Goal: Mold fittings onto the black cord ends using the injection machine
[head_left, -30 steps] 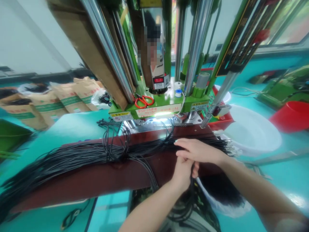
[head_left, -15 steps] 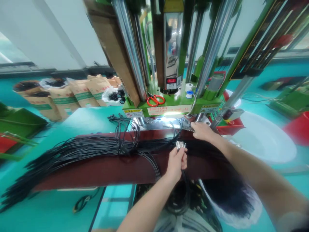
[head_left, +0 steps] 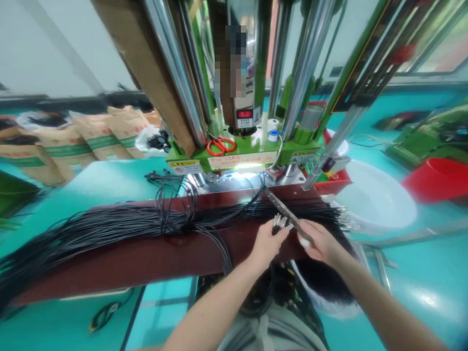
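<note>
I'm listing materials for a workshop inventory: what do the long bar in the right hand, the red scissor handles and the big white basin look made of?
Bar in the right hand: probably metal, dull dark grey; straight, thin, small marks along it.
Scissor handles: likely plastic or plastic-coated, smooth, evenly orange-red.
Basin: seemingly plastic, uniformly pale, slightly translucent.

The left hand [head_left: 272,240] grips black cables with silver metal ends [head_left: 281,223]; the right hand [head_left: 317,239] holds a narrow dark metal bar [head_left: 288,213].

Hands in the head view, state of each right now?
Left hand: closed on a bunch of cables with metal ends.
Right hand: closed on a long metal bar.
</note>
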The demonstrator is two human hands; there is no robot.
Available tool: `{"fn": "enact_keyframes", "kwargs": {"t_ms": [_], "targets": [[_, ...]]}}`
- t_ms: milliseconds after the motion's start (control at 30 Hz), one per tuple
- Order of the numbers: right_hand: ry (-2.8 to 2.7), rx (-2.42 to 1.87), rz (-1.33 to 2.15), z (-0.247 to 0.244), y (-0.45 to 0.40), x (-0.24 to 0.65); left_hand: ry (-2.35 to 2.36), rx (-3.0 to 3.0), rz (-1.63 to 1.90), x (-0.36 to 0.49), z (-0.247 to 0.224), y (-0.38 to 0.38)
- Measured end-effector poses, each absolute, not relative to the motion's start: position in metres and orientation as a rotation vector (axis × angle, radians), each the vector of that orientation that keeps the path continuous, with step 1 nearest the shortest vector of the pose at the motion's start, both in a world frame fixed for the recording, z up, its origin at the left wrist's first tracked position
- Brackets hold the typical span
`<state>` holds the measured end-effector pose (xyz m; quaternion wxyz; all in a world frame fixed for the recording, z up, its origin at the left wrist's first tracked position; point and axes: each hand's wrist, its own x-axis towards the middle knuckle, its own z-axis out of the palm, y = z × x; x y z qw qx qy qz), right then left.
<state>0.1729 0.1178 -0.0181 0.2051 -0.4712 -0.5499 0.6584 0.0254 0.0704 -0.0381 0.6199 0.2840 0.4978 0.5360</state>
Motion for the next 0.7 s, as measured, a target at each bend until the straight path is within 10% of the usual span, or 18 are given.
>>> {"fn": "enact_keyframes", "kwargs": {"t_ms": [700], "targets": [[-1.167, -1.216, 1.805, -0.0305, 0.1037, 0.1694, 1.214, 0.749, 1.122, 0.0382, -0.0388, 0.0745]]}}
